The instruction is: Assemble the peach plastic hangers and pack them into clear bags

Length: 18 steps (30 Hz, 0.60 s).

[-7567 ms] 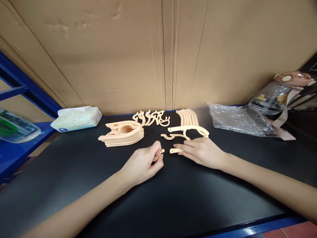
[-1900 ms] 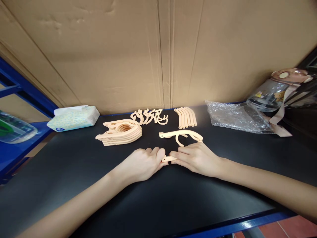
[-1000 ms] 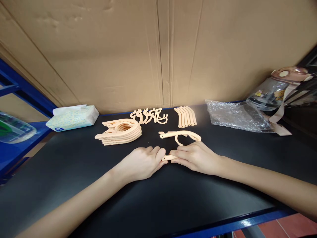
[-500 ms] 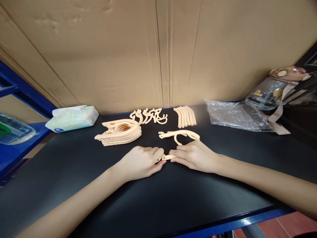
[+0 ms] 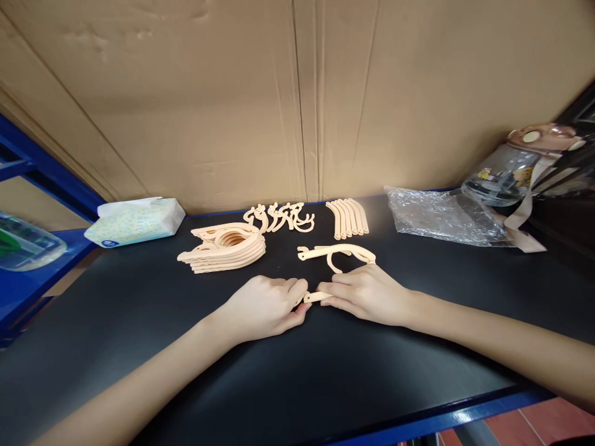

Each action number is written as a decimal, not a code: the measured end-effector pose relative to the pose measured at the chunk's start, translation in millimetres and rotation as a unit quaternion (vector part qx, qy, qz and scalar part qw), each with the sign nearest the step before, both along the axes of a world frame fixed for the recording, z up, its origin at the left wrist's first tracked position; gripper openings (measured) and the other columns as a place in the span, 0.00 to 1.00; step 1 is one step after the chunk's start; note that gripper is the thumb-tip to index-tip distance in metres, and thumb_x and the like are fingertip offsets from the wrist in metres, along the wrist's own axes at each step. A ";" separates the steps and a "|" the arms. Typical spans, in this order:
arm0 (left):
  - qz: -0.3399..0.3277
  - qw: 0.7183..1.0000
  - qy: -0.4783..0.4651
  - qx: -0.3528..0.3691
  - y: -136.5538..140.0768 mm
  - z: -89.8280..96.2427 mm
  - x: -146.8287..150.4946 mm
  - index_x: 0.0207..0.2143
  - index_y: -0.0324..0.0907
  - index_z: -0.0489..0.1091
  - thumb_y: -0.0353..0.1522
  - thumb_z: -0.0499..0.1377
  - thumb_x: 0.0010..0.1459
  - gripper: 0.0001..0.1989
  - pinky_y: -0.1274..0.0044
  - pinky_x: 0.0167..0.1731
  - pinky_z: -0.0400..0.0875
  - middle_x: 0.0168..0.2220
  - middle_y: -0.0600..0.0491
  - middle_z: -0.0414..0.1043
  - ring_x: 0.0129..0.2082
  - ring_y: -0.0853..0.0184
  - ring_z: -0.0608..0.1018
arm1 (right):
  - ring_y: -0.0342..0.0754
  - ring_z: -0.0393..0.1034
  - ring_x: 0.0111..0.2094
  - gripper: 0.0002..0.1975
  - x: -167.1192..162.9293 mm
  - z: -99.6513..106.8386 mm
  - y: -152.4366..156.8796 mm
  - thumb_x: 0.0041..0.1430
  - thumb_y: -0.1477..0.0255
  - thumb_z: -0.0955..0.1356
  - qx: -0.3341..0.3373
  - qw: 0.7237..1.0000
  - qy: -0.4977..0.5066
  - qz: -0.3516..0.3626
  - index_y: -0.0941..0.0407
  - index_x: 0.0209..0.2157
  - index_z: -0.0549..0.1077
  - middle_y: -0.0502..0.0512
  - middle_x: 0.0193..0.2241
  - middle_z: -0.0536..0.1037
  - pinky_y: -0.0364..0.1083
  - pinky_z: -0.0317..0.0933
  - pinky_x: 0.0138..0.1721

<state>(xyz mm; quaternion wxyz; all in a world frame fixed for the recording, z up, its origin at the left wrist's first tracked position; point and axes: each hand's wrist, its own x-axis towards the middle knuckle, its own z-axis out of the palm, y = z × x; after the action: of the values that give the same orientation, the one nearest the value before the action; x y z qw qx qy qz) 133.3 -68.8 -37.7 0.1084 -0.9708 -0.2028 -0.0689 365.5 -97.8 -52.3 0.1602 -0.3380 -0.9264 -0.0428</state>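
My left hand (image 5: pixel 272 306) is closed, its thumb and fingers pinching the tip of a beige plastic piece that is mostly hidden in the grip. My right hand (image 5: pixel 365 291) wraps round a beige folding hanger arm (image 5: pixel 317 297), whose holed end pokes out toward the left fingertips. Just beyond the right knuckles lies a curved hanger part (image 5: pixel 339 250) with a hook (image 5: pixel 331 260) beneath it; whether these join the held arm is hidden by the hand. Left of the hands sits a stack of folded hangers (image 5: pixel 227 254).
Loose hooks (image 5: pixel 279 217) and a row of straight hanger arms (image 5: pixel 347 218) lie at the back of the black table (image 5: pixel 297 384). A tissue pack (image 5: pixel 134 223) is at left. Clear plastic bag (image 5: pixel 441 217) and a strapped water bottle (image 5: pixel 502 170) are at right. Cardboard (image 5: pixel 209 105) stands behind.
Both hands have shifted very slightly toward me, still holding the same beige parts. Everything else on the table stays where it was.
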 end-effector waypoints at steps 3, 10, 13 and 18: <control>0.003 1.000 -0.002 0.001 -1.0 0.2 0.7 0.29 0.41 0.58 0.32 0.47 0.64 0.09 0.78 0.16 0.51 0.21 0.58 0.68 0.18 0.70 0.73 | 0.40 0.65 0.21 0.19 -0.5 0.7 -0.3 0.69 0.65 0.55 0.003 1.000 -0.001 0.003 0.57 0.42 0.74 0.50 0.24 0.74 0.42 0.49 0.25; 0.001 1.000 -0.009 0.009 -3.4 2.8 0.8 0.46 0.38 0.60 0.32 0.46 0.64 0.10 0.79 0.16 0.55 0.22 0.57 0.72 0.18 0.68 0.75 | 0.41 0.66 0.22 0.18 -0.7 1.9 -1.3 0.69 0.66 0.56 -0.002 1.000 0.001 0.002 0.56 0.43 0.74 0.50 0.24 0.74 0.42 0.50 0.25; -0.003 1.000 -0.002 0.023 -4.3 3.4 0.7 0.49 0.36 0.59 0.32 0.45 0.65 0.13 0.79 0.15 0.55 0.20 0.57 0.71 0.17 0.68 0.74 | 0.41 0.67 0.22 0.17 0.1 1.5 -1.2 0.69 0.66 0.57 -0.001 1.000 0.005 0.003 0.55 0.43 0.74 0.50 0.25 0.75 0.41 0.50 0.25; -0.014 0.999 0.004 0.041 -5.0 3.5 0.5 0.52 0.34 0.59 0.32 0.43 0.66 0.16 0.78 0.15 0.54 0.18 0.57 0.70 0.16 0.67 0.74 | 0.40 0.66 0.22 0.16 0.3 0.1 -0.6 0.68 0.66 0.58 -0.003 1.000 0.004 0.005 0.54 0.45 0.74 0.50 0.26 0.75 0.41 0.49 0.25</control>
<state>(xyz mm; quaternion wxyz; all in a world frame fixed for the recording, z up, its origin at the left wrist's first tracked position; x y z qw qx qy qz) 133.7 -73.8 -34.2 0.1481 -0.9685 -0.1856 -0.0753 365.9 -98.5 -52.2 0.1631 -0.3339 -0.9276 -0.0376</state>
